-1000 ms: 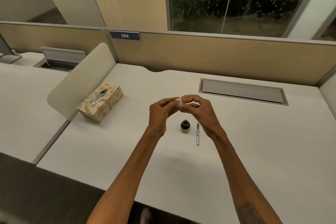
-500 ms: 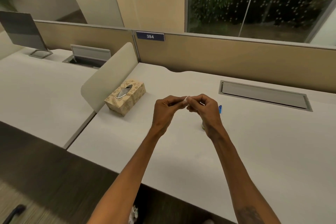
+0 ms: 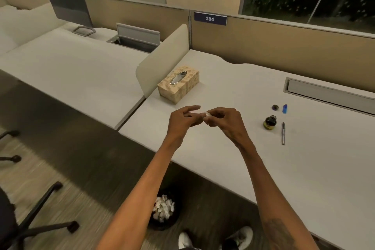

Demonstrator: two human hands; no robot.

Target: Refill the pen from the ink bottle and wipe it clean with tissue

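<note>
White tissue (image 3: 207, 114), rolled into a small wad, sits between our two hands above the pale desk (image 3: 223, 168). Our left hand (image 3: 183, 122) pinches one end of it with thumb and fingertips, the forefinger lying nearly straight. Our right hand (image 3: 225, 123) pinches the other end, its fingers curled. Well off to the right, the pen (image 3: 283, 133) lies flat on the desk, untouched, just beside the ink bottle (image 3: 269, 122), which stands upright and uncapped. Its dark cap (image 3: 275, 107) lies behind it, next to a small blue piece (image 3: 285, 109) that we cannot identify. A patterned tissue box (image 3: 178, 84) stands beyond our hands, against a low divider (image 3: 160, 67). Below the desk edge, a dark bin (image 3: 160, 226) holds crumpled white tissues.
</note>
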